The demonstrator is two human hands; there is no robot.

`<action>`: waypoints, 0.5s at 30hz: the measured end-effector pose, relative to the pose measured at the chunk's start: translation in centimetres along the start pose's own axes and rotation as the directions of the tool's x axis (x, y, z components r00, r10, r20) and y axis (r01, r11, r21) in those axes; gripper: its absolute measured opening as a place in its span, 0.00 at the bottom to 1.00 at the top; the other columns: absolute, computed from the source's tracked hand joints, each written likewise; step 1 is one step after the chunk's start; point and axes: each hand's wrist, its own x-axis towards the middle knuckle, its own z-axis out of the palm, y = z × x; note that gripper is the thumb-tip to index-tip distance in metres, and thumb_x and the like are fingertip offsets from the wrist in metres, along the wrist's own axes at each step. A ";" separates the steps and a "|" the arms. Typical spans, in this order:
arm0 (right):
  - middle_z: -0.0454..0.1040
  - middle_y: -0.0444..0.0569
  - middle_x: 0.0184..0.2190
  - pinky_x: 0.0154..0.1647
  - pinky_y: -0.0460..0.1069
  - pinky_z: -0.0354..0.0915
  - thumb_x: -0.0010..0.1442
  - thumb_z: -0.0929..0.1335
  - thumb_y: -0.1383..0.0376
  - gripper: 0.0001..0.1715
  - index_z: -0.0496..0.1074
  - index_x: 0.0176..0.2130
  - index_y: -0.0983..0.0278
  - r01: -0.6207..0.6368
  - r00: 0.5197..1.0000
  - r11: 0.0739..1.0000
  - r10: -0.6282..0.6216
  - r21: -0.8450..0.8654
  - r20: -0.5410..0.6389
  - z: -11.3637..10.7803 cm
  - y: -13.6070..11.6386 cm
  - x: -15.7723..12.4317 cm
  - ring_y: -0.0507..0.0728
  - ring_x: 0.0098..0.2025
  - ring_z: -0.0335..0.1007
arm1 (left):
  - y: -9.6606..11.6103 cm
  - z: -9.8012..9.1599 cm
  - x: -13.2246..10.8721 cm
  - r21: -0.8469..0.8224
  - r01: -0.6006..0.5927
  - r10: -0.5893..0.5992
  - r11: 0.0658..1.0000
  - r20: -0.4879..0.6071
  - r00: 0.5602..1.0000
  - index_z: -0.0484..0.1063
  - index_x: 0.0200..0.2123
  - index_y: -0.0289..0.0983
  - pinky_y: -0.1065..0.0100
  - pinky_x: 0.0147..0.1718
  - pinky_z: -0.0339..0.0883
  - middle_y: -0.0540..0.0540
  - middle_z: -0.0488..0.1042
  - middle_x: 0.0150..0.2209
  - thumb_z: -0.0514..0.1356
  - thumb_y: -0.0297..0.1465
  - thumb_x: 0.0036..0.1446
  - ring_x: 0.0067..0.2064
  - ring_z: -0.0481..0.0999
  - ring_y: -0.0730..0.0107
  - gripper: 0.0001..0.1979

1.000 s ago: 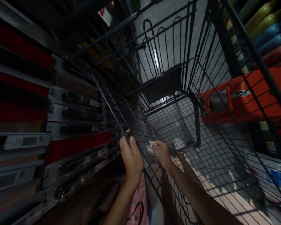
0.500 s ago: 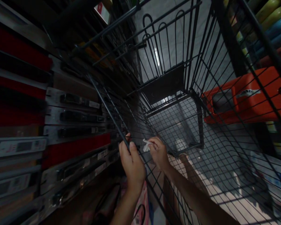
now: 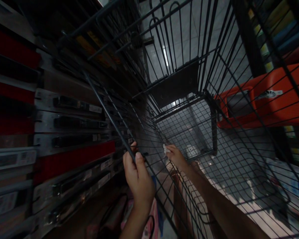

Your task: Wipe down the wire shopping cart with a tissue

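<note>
My left hand [image 3: 139, 177] is wrapped around the top side rail of a dark wire shopping cart [image 3: 109, 111], thumb over the bar. Inside the basket, beside that side's wire mesh, my right hand [image 3: 176, 157] pinches a small crumpled white tissue [image 3: 165, 149]. Most of the tissue sticks out past the fingertips. Whether it touches the wire, I cannot tell.
Packaged goods [image 3: 77, 122] hang on a rack close along the left. An orange plastic piece [image 3: 271, 96] sits at the cart's right side. Light clogs [image 3: 192, 151] on feet show through the mesh. Shelves with coloured goods [image 3: 289, 30] stand at upper right.
My right hand has moved right and slightly down with the tissue, away from my left hand. My left hand keeps its grip on the rail. The view has shifted slightly.
</note>
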 end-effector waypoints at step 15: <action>0.76 0.48 0.34 0.37 0.48 0.71 0.56 0.69 0.64 0.09 0.79 0.36 0.64 0.171 0.985 0.961 -0.174 0.216 -0.008 2.5 -10.2 -3.5 0.54 0.37 0.73 | -0.5 0.1 0.3 -0.010 -0.037 0.037 0.999 0.027 0.999 0.70 0.50 0.38 0.56 0.54 0.64 0.41 0.73 0.45 0.51 0.42 0.63 0.53 0.72 0.59 0.19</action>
